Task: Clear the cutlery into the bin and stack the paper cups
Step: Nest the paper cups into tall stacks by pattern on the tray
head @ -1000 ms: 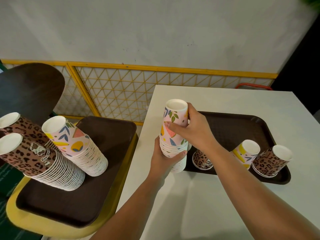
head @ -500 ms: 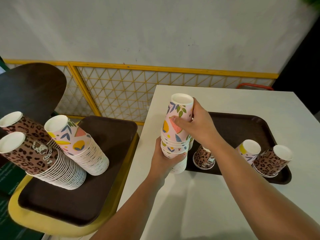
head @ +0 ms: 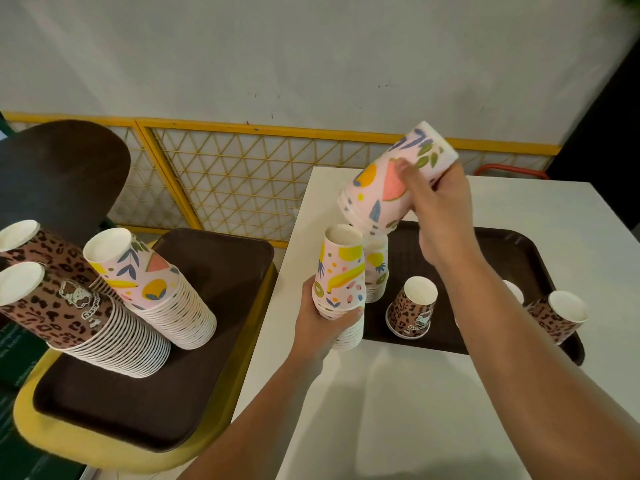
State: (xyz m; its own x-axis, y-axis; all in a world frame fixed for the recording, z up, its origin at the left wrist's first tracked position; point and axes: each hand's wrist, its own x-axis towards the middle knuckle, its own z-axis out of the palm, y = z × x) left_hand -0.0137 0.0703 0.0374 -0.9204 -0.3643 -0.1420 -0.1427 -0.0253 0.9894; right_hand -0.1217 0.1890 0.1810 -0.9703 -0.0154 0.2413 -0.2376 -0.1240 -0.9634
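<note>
1. We see two bare forearms entering from the lower edge of the head view, each ending in a bare hand: the left hand [head: 320, 327] and the right hand [head: 438, 216].
2. We see no sleeve, cuff or glove on either forearm over the length that shows.
3. We see no watch, ring, band or marking on either wrist or on the fingers that show.
4. The upper arms and the rest of the body lie outside the view.

Left hand [head: 323, 323] grips low; right hand [head: 438, 209] grips raised.
</note>
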